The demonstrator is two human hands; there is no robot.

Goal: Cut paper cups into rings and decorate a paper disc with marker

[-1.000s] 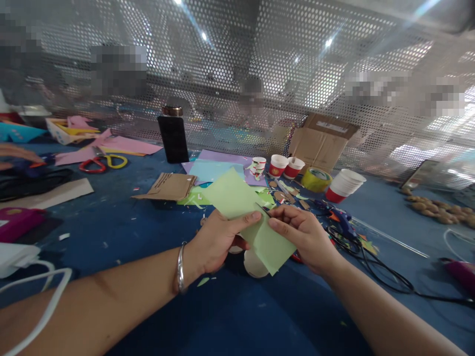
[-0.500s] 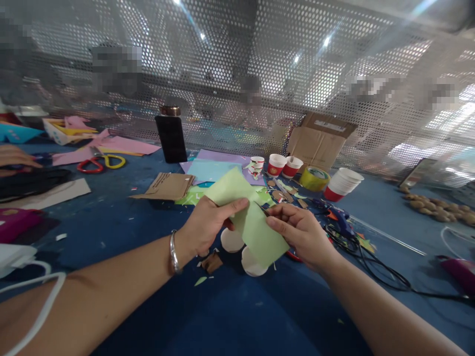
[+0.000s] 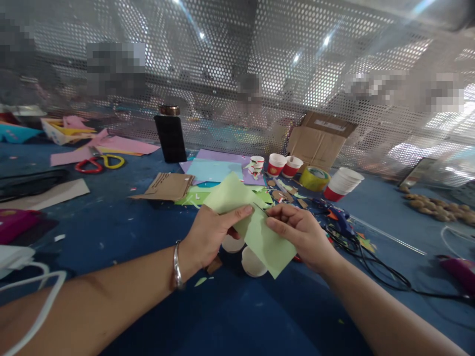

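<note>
A sheet of light green paper (image 3: 269,244) is pinched between the thumb and fingers of my left hand (image 3: 211,232), which wears a silver bangle. My right hand (image 3: 297,230) is closed on scissors (image 3: 261,208); their thin metal blade lies at a slit in the paper, and a bit of red shows below the hand. Most of the scissors is hidden by my fingers and the sheet. Under the paper are two white discs, a nearer disc (image 3: 254,262) and a partly covered disc (image 3: 232,244). A brown scrap (image 3: 214,265) lies by my left wrist.
Behind my hands stand paper cups (image 3: 276,164), yellow tape (image 3: 314,178) and a stack of cups (image 3: 343,184). A glue gun (image 3: 343,222) with black cable lies right. Cardboard (image 3: 170,186), a dark bottle (image 3: 170,138) and red-yellow scissors (image 3: 99,160) are left.
The green paper has turned slightly, its lower corner shifting right, and the slit looks wider. My left hand has moved slightly right and down. Another person's hand at the far left has gone from view.
</note>
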